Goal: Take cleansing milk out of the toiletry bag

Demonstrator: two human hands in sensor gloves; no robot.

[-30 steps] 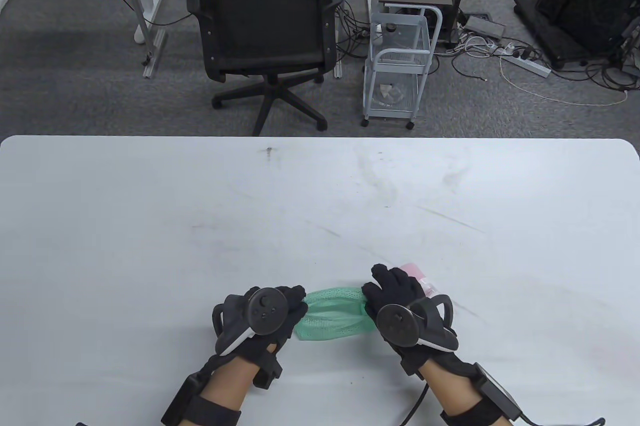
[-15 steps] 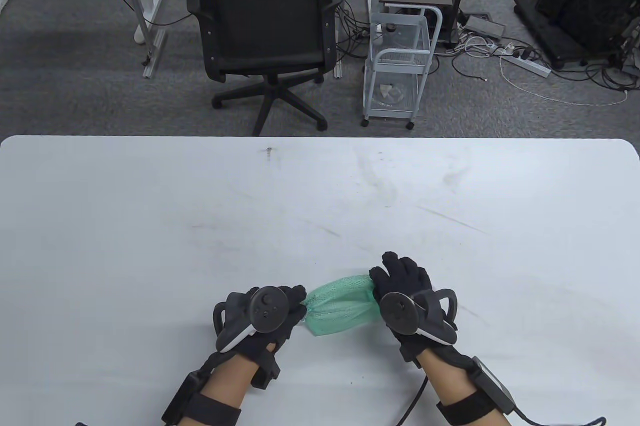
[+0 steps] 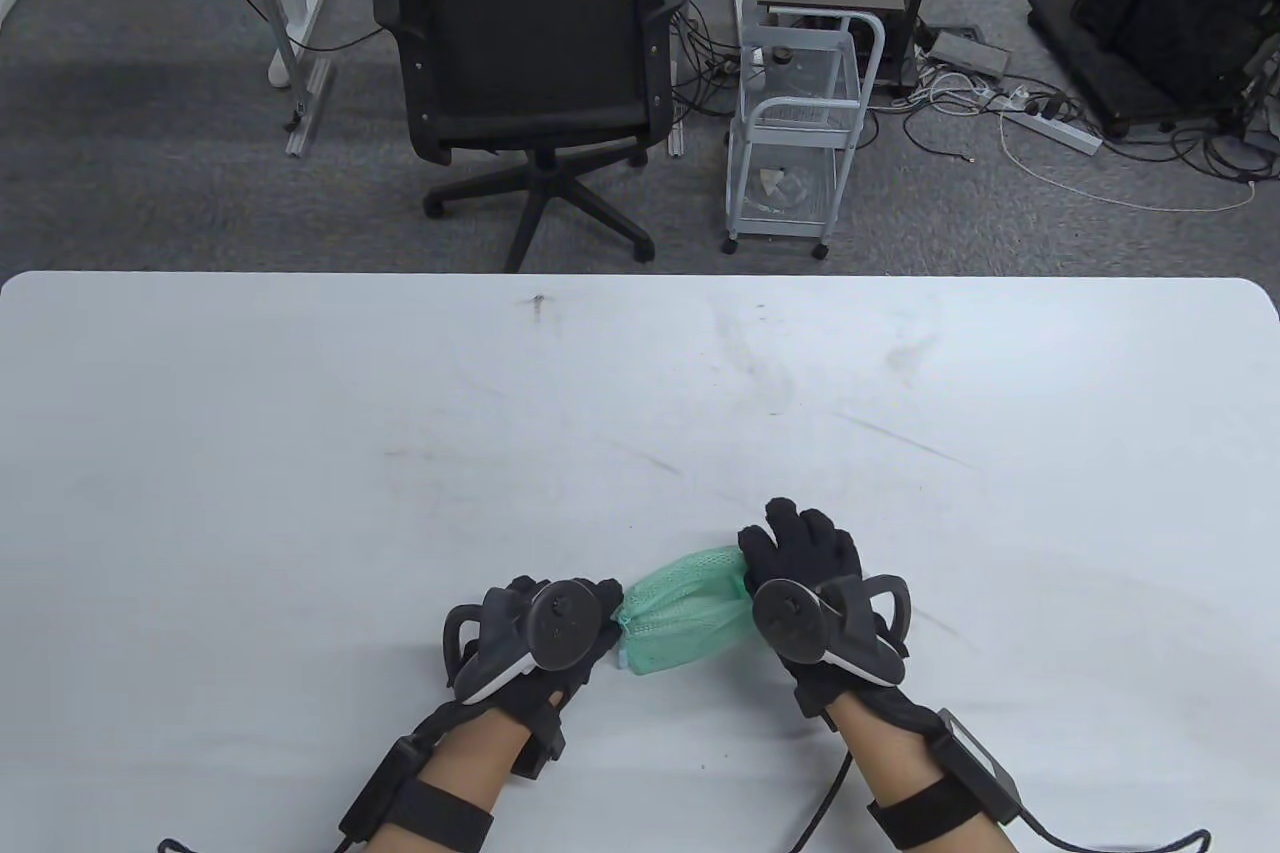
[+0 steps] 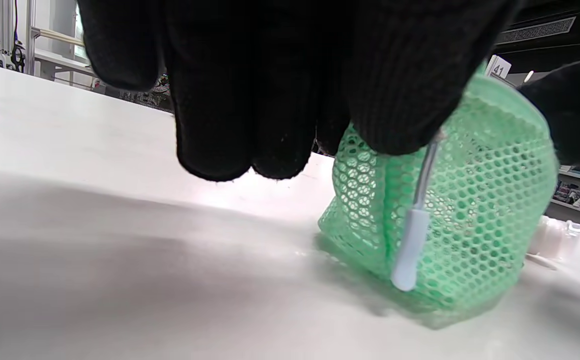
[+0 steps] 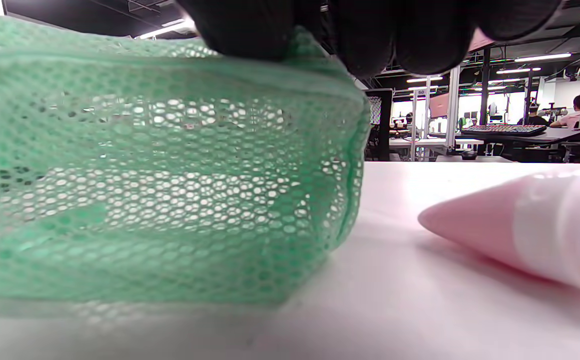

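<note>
A green mesh toiletry bag (image 3: pixel 685 621) lies near the table's front edge between my hands. My left hand (image 3: pixel 600 611) pinches its left end, where a white zipper pull (image 4: pixel 410 242) hangs down. My right hand (image 3: pixel 765 558) grips the top of the bag's right end (image 5: pixel 169 165), and that end is raised a little. A pink tube of cleansing milk (image 5: pixel 530 235) lies on the table outside the bag, just right of it. In the table view my right hand hides the tube. In the left wrist view a pale cap (image 4: pixel 552 237) shows beyond the bag.
The white table (image 3: pixel 300 453) stretches wide to the left, right and back of my hands. An office chair (image 3: pixel 530 73) and a small white trolley (image 3: pixel 800 133) stand on the floor beyond the far edge.
My left hand has moved right with its end of the bag, so the bag is bunched shorter. My right hand lifted its end and shifted over the pink tube, hiding it from above.
</note>
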